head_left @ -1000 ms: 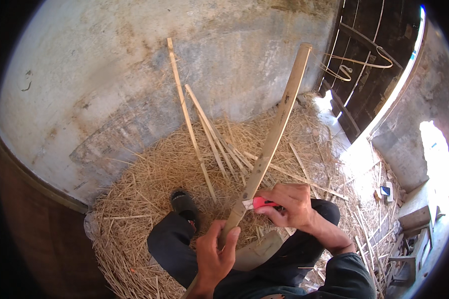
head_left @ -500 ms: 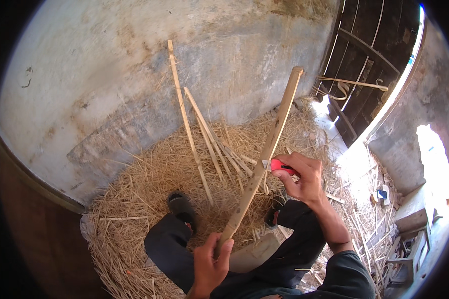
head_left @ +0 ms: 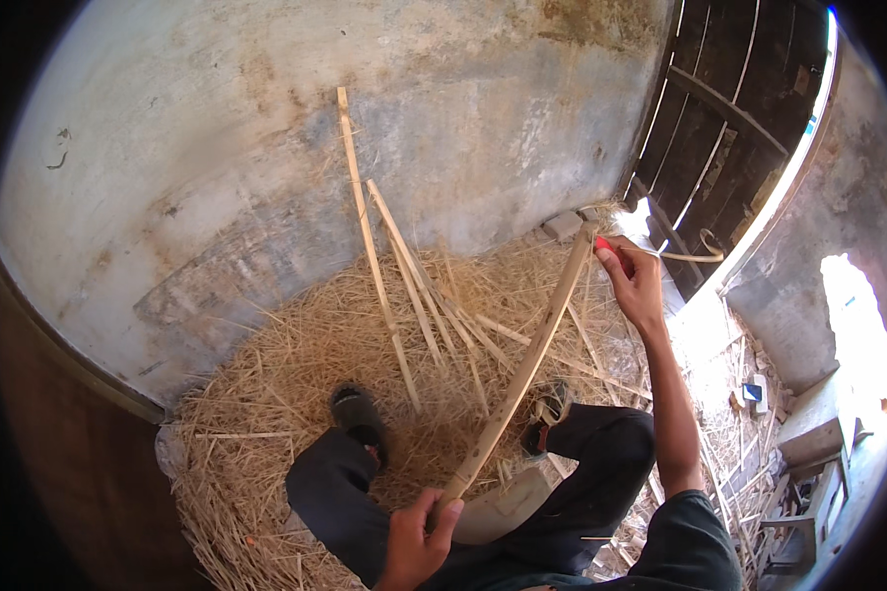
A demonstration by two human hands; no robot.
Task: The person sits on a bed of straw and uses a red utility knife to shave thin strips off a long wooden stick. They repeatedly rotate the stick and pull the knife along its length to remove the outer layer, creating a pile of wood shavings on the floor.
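Observation:
A long split-bamboo slat slants up and away from my lap. My left hand is closed around its near end. At the far end, my right hand grips a red-handled utility knife against the slat's right edge; its blade is hidden here. A thin curled shaving stretches to the right from beside my right hand. My two feet, in dark footwear, rest on either side of the slat's line.
Several pale bamboo strips lean against the stained wall. Shavings cover the floor. A dark plank door stands at the far right. Near the right edge are a small wooden stool and a blue-and-white packet.
My right hand has slid the knife from the slat's middle to its far end. That end has dropped lower, while my left hand keeps its grip. The shaving near the door has shifted.

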